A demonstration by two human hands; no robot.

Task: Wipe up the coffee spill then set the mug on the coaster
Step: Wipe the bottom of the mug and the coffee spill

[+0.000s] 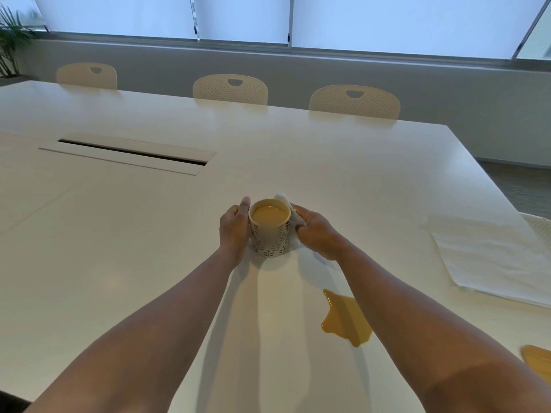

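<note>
While the left hand (234,231) cups the full mug (270,227) mid-table and the right hand (316,234) presses a napkin (293,214) against it, the spill (346,318) lies unwiped toward the near edge; the right forearm risks smearing it; tilting risks overflow; no coaster identifiable.

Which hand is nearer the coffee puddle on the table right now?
Right. The right hand, clutching a white napkin against the mug, sits up-table from the puddle, its forearm passing beside it. The left hand is on the mug's far side.
</note>
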